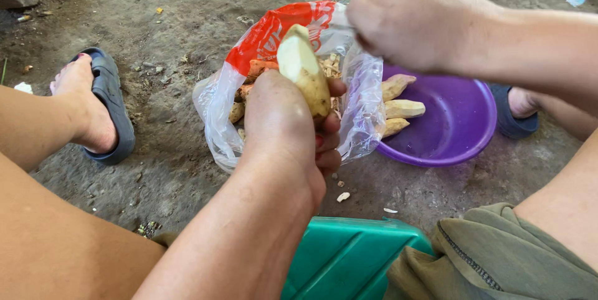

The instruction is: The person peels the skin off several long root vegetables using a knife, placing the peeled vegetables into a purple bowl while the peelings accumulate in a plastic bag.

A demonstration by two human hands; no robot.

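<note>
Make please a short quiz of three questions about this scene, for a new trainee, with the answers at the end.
1. True or false: the left hand holds a partly peeled root above the plastic bag.
2. Which colour is the basin on the ground? A) green B) purple C) white
3. Fill in: the peeled pieces lie at the basin's ___ side as seen in the picture.

Key
1. True. The root sits in the left grip, upright, mostly pale where the skin is off.
2. B, purple.
3. Left, near the bag. The right hand is a closed fist above them; what it grips is not visible.
</note>
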